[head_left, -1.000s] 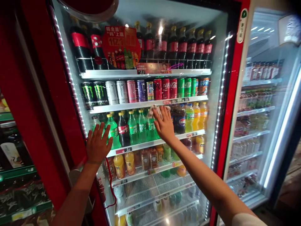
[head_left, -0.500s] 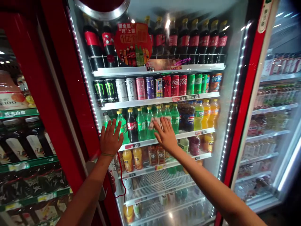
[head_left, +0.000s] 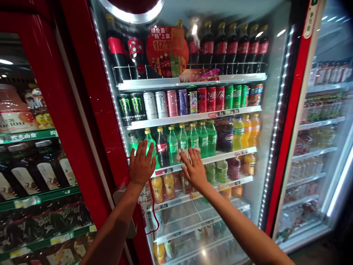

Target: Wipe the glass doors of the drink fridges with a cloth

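Note:
Both my hands reach forward to the glass door (head_left: 271,176) of a lit red drinks cooler. My left hand (head_left: 142,163) is open and flat, fingers spread, near the door's left edge; a thin band circles its wrist. My right hand (head_left: 194,169) lies flat, fingers stretched, around mid-door. A pale pinkish patch (head_left: 182,154) shows by its fingertips; I cannot tell whether it is a cloth or a reflection. Behind the glass are green soda bottles (head_left: 172,143), and a dark cola bottle (head_left: 162,149) is seen between the hands.
Large cola bottles (head_left: 220,46) line the top shelf, with drink cans (head_left: 150,105) below. A round red promotional sign (head_left: 167,48) is on the glass. By the left frame is a metal handle (head_left: 132,228); a red cord (head_left: 153,206) hangs nearby. Other coolers stand on both sides.
My right hand has moved slightly down across the glass, and the pale patch has shifted with it. The view has turned a little left. Both hands remain flat.

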A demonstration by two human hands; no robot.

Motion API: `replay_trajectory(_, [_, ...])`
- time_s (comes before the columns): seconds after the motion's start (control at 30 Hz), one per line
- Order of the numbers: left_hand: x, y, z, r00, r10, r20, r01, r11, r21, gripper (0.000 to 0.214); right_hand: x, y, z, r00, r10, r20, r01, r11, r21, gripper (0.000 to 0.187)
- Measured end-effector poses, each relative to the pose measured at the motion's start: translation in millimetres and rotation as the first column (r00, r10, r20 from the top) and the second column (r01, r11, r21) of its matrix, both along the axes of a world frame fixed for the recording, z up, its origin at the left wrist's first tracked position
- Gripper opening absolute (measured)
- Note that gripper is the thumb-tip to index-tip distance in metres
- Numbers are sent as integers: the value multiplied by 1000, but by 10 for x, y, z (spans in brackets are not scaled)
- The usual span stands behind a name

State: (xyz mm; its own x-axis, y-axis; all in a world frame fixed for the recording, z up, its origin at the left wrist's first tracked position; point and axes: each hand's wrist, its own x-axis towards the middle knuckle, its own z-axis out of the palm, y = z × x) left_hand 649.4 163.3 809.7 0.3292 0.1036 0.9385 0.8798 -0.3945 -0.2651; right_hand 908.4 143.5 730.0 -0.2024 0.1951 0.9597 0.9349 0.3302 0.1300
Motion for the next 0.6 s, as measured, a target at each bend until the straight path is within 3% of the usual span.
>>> replay_trajectory(0.1, [0, 10, -6, 1000, -15, 6, 15, 1000, -5, 69, 11, 149, 947, 999, -34, -15, 34, 999, 9, 73])
replay_trajectory(0.17, [-1, 17, -10, 1000, -24, 9, 24, 1000, -11, 67, -13, 207, 1304, 997, -65, -34, 65, 998, -8, 71])
replay_trajectory(0.2, [0, 19, -11, 1000, -25, 12, 25, 1000, -13, 66, -37, 206, 1305, 997, -73, -38, 72, 997, -15, 71])
replay_trajectory(0.23, [1, 20, -12, 1000, -23, 14, 23, 1000, -13, 66, -67, 183, 1182, 997, -73, -35, 72, 997, -21, 72])
replay_trajectory(0.27, [2, 19, -11, 1000, -21, 15, 21, 1000, -13, 66, -101, 143, 950, 998, -65, -26, 65, 998, -25, 73])
replay_trajectory(0.37, [11, 12, -8, 1000, -17, 14, 17, 1000, -10, 68, -199, -7, -10, 999, -14, 40, 15, 999, -32, 77])
replay_trajectory(0.43, [20, 4, -6, 1000, -13, 10, 13, 1000, -6, 69, -244, -59, -396, 997, 4, 78, 0, 999, -46, 74])
replay_trajectory(0.47, [23, -1, -5, 1000, -10, 9, 10, 1000, -5, 68, -258, -56, -406, 996, 4, 89, 0, 999, -45, 71])
replay_trajectory(0.5, [26, -4, -5, 1000, -6, 10, 6, 1000, -2, 68, -267, -35, -286, 996, -1, 94, 5, 999, -44, 68])
replay_trajectory(0.53, [28, -8, -5, 1000, -2, 12, 2, 1000, 1, 67, -272, 3, -53, 996, -10, 93, 13, 999, -38, 65])
replay_trajectory(0.6, [27, -9, -5, 1000, -3, 14, 3, 1000, 6, 65, -284, 107, 599, 997, -26, 73, 29, 999, -29, 61])
